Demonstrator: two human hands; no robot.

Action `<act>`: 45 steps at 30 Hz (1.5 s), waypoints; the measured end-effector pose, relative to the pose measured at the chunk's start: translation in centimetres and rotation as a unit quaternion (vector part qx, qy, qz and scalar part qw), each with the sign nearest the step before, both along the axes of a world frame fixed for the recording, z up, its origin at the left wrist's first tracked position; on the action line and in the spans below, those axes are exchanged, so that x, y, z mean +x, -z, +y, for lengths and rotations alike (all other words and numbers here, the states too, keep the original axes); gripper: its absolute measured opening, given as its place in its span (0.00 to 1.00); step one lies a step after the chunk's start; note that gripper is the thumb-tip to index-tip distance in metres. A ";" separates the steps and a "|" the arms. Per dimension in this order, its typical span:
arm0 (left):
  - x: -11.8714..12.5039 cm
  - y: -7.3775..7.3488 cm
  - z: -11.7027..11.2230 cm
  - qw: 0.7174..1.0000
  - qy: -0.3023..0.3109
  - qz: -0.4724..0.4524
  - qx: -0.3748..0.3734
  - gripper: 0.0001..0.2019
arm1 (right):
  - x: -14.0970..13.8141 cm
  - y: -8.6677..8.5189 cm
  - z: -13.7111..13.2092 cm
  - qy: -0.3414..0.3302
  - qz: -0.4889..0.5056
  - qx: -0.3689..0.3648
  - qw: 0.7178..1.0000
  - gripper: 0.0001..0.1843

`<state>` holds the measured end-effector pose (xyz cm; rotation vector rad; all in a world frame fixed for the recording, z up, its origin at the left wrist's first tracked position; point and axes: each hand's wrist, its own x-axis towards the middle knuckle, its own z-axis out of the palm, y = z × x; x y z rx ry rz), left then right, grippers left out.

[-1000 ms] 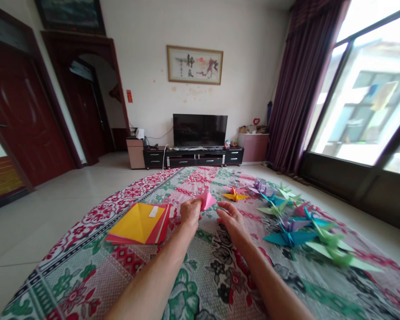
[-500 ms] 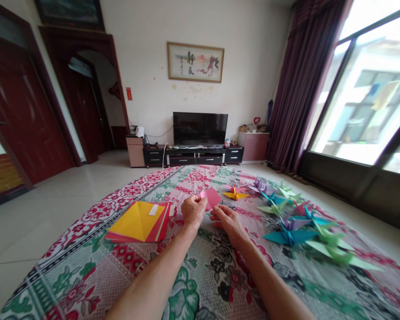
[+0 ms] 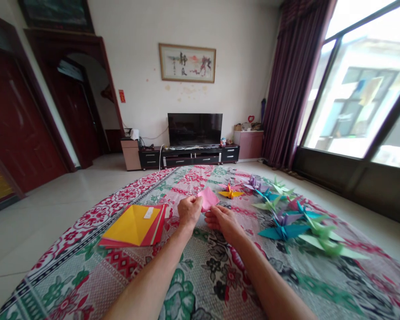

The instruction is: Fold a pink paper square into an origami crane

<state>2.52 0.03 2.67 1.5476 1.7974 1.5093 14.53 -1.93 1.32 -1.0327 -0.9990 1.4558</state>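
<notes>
A small pink square of folded origami paper [image 3: 209, 198] is held up over the table between my two hands. My left hand [image 3: 189, 211] pinches its left edge between thumb and fingers. At its lower right corner, my right hand [image 3: 222, 218] has thumb and forefinger closed on the paper, the other fingers loosely curled beneath. Left of my hands lies a fanned stack of square paper [image 3: 130, 226], yellow on top with red sheets below. Just beyond the pink paper sits a yellow paper crane [image 3: 230, 192].
Several folded cranes, among them a blue crane [image 3: 283, 229], a green crane [image 3: 328, 240] and a purple crane [image 3: 254, 183], spread over the right of the table. A patterned tablecloth [image 3: 200, 284] covers the round table. Beyond stands a television [image 3: 195, 130] on a low cabinet.
The pink paper has tilted and now shows a lighter face. My right thumb and forefinger have closed in on its lower corner. The whole view has shifted slightly.
</notes>
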 end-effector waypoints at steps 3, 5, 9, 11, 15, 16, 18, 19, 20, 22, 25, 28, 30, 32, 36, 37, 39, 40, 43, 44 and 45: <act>0.0 -0.1 0.0 1.000 0.003 0.006 0.014 0.16 | 0.0 -0.1 0.0 -0.011 0.025 -0.021 0.999 0.08; 0.1 -0.3 -0.2 1.000 0.005 0.012 0.025 0.15 | -0.1 -0.1 0.0 -0.021 0.041 -0.029 0.999 0.07; 0.2 -0.7 -0.5 0.998 0.012 0.029 0.048 0.14 | -0.1 0.0 0.1 -0.031 0.064 -0.031 0.997 0.07; 0.3 -0.8 -0.5 0.998 0.012 0.033 0.056 0.14 | -0.1 0.0 0.2 -0.032 0.073 -0.032 0.996 0.07; 0.4 -0.7 -0.6 0.997 0.016 0.031 0.064 0.14 | 0.0 -0.1 0.1 -0.039 0.094 -0.034 0.994 0.08; 0.4 -0.7 -0.6 0.997 0.016 0.028 0.063 0.13 | 0.0 -0.1 0.1 -0.039 0.097 -0.035 0.994 0.09; 0.4 -0.7 -0.6 0.998 0.017 0.024 0.061 0.13 | 0.0 -0.1 0.1 -0.036 0.097 -0.035 0.994 0.09; 0.4 -0.7 -0.6 0.998 0.017 0.024 0.058 0.13 | 0.0 -0.1 0.1 -0.033 0.096 -0.035 0.994 0.09; 0.3 -0.6 -0.5 0.998 0.020 0.023 0.054 0.13 | -0.1 -0.1 0.0 -0.031 0.095 -0.033 0.994 0.09; 0.1 -0.4 -0.3 0.998 0.028 0.018 0.045 0.13 | -0.1 0.0 0.0 -0.029 0.092 -0.031 0.995 0.09; -0.3 0.2 0.2 0.998 0.047 0.003 0.037 0.14 | 0.0 0.1 0.1 -0.034 0.091 -0.031 0.995 0.10; -0.6 0.6 0.7 0.997 0.062 -0.004 0.035 0.14 | 0.2 0.4 0.3 -0.039 0.088 -0.028 0.995 0.12; -0.6 0.9 0.9 0.997 0.073 -0.004 0.035 0.14 | 0.4 0.5 0.4 -0.042 0.095 -0.018 0.994 0.13; -0.7 1.0 1.0 0.995 0.091 -0.009 0.030 0.14 | 0.6 0.5 0.4 -0.049 0.113 -0.005 0.992 0.14; -0.6 1.0 1.1 0.992 0.124 -0.030 0.017 0.13 | 0.6 0.1 0.3 -0.053 0.148 0.011 0.988 0.13; -0.6 1.0 1.0 0.990 0.134 -0.033 0.016 0.13 | 0.6 0.0 0.3 -0.050 0.155 0.014 0.987 0.13; -0.5 0.9 0.9 0.987 0.154 -0.037 0.017 0.14 | 0.7 -0.1 0.3 -0.048 0.164 0.018 0.985 0.14; -0.5 0.8 0.9 0.986 0.161 -0.038 0.017 0.14 | 0.7 -0.1 0.3 -0.047 0.165 0.020 0.985 0.14; -0.4 0.6 0.6 0.986 0.160 -0.039 0.020 0.14 | 0.8 0.0 0.4 -0.036 0.158 0.023 0.986 0.12; -0.3 0.5 0.6 0.987 0.158 -0.038 0.021 0.15 | 0.8 0.0 0.5 -0.029 0.157 0.023 0.987 0.11; -0.3 0.4 0.5 0.987 0.156 -0.038 0.021 0.15 | 0.8 0.1 0.5 -0.023 0.158 0.023 0.987 0.11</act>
